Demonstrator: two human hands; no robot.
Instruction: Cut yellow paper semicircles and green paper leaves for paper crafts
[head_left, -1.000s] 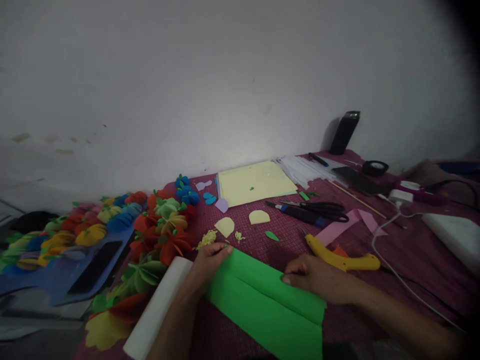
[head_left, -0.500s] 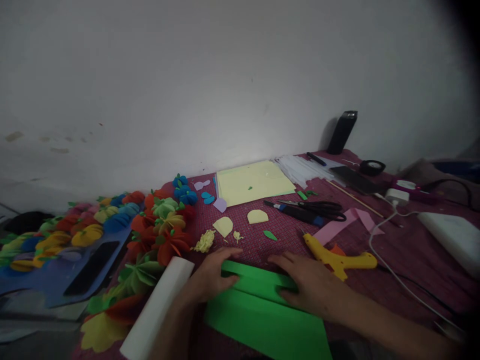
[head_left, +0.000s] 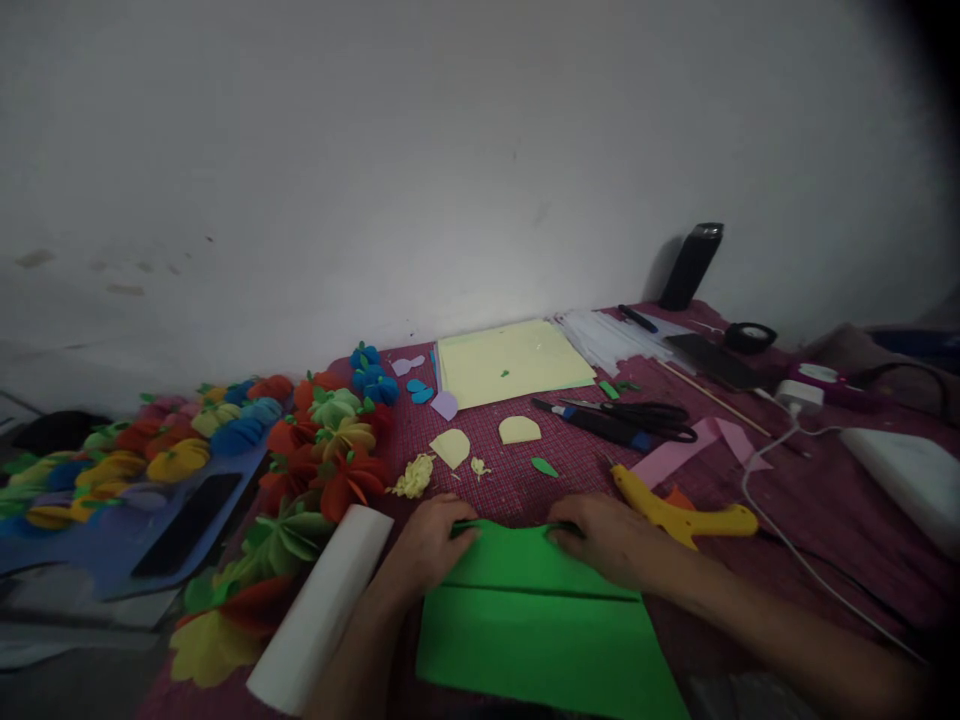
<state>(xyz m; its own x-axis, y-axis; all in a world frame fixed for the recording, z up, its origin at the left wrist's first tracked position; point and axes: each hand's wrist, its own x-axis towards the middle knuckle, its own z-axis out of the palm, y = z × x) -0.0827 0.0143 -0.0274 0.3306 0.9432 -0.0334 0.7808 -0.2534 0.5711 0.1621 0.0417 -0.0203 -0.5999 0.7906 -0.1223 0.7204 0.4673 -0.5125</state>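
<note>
A bright green sheet of paper (head_left: pixel 544 645) lies in front of me, with a dark crease or edge running across it. My left hand (head_left: pixel 429 545) pinches the far left part of the sheet between thumb and fingers. On the far right part, my right hand (head_left: pixel 609 535) grips the same paper, its fingertips curled over the edge. Between the hands, the far edge bows slightly. A small green leaf cutout (head_left: pixel 545 467) and two pale yellow cutouts (head_left: pixel 520 430) lie beyond the sheet. Left of my left hand rests a white roll (head_left: pixel 322 605).
Paper flowers (head_left: pixel 349 475) in several colours crowd the left side. A yellow glue gun (head_left: pixel 675 512), scissors (head_left: pixel 652 415) and pink ribbon (head_left: pixel 686 450) lie to the right. Pale yellow sheets (head_left: pixel 514 360) sit near the wall, and a black bottle (head_left: pixel 691 268) stands far right.
The narrow folded strip at the paper's far end has become a broader, flatter panel. My hands have shifted onto its far edge, and the view has moved slightly.
</note>
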